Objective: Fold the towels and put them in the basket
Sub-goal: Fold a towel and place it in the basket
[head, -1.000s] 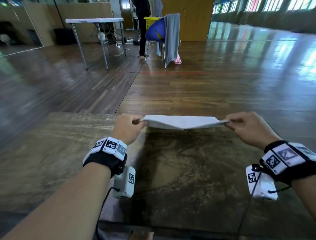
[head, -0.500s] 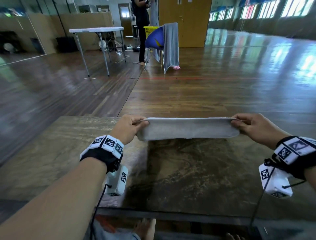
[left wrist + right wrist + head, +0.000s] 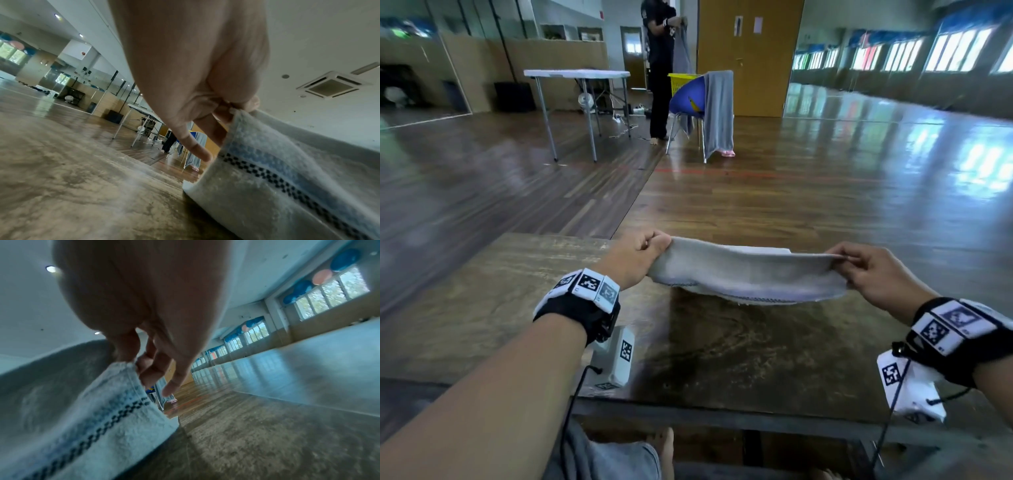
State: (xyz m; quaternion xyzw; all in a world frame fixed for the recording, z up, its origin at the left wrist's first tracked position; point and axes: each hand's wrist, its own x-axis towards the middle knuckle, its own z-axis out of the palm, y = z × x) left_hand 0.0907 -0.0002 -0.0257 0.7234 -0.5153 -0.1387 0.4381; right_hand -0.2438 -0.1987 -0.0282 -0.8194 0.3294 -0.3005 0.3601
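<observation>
In the head view the towel [image 3: 750,274] hides the far edge of the table [image 3: 482,308] between the hands. The basket [image 3: 679,84] sits mostly behind a chair [image 3: 690,99], its contents unseen. Both wrist views cut the towel off at the lower corner; in the right wrist view its checked stripe [image 3: 92,431] is blurred. The left hand [image 3: 195,65] hides its own fingertips [image 3: 224,113] where they pinch the cloth.

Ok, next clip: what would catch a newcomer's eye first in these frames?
First, the pale towel stretched above the brown table, pinched at one end by the left hand and at the other by the right hand. The wrist views show its dark checkered band. Farther back, a grey towel drapes over a blue chair beside a standing person.
</observation>
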